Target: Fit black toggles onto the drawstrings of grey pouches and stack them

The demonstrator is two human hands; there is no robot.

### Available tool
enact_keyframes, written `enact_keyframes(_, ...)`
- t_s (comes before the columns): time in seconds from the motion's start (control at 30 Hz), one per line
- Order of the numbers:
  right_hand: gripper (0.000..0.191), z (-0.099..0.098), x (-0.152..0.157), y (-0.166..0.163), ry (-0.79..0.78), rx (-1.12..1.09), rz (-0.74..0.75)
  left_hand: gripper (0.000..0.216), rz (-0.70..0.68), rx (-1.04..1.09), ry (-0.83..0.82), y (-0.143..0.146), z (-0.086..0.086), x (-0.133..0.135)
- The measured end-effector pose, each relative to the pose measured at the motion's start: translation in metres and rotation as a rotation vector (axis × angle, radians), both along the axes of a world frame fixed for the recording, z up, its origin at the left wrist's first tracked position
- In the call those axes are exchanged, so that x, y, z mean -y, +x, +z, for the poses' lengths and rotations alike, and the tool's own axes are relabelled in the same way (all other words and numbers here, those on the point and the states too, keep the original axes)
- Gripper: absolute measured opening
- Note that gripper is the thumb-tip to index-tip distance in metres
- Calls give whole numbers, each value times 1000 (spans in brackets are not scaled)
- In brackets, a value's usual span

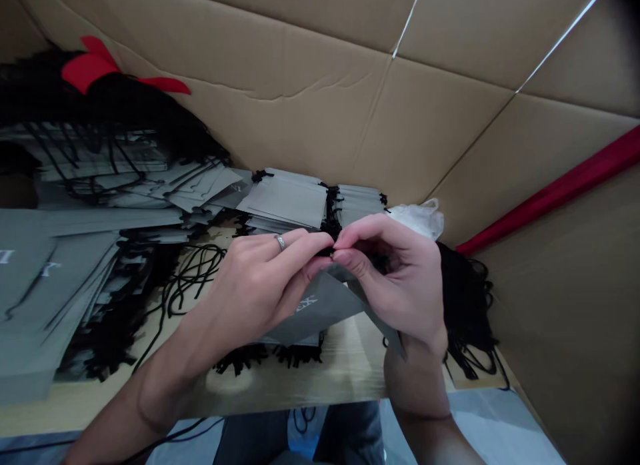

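My left hand (260, 278), with a ring on one finger, and my right hand (400, 278) meet fingertip to fingertip above the wooden table (345, 372). Both pinch the top edge of a flat grey paper bag (320, 308) with pale lettering, at a bit of black cord (331, 250) between the fingertips. The bag hangs tilted under my hands. Most of the cord is hidden by my fingers.
Stacks of grey bags (290, 202) lie behind my hands and at the left (50, 285). Loose black cords (195, 272) spread over the table, more at the right (465, 298). Cardboard walls (350, 105) enclose the back and right. A red cloth (90, 68) sits far left.
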State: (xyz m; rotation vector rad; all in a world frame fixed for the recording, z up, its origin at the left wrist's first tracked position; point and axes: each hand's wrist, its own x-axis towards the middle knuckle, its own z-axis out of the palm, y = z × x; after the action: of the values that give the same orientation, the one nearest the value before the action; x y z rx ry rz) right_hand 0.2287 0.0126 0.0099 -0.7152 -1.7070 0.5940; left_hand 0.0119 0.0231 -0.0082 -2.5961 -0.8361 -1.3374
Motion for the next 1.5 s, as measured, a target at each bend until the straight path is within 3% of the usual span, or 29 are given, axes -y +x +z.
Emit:
enact_keyframes(0.13,14,-3,-1,-2,-6,6,-22,6,-5,-34,13,1,-2,0)
enact_keyframes(0.53,16,0,4,-14,-75,-107,-43,9,-135,75,-128,0,6,3)
enact_keyframes(0.73,18,3,3,-6,-34,-94,-82,13,-114,36,-313,-4,12,1)
enact_keyframes(1.17,64,-2,3,-8,-34,93,-118,20,-150,5,-150,-1,8,0)
enact_keyframes(1.3,66,-1,4,-12,-72,22,-134,20,-135,-16,-73,0,5,0)
enact_keyframes(1.5,63,-1,0,-13,-85,-55,-73,24,-198,50,-120,-2,7,0)
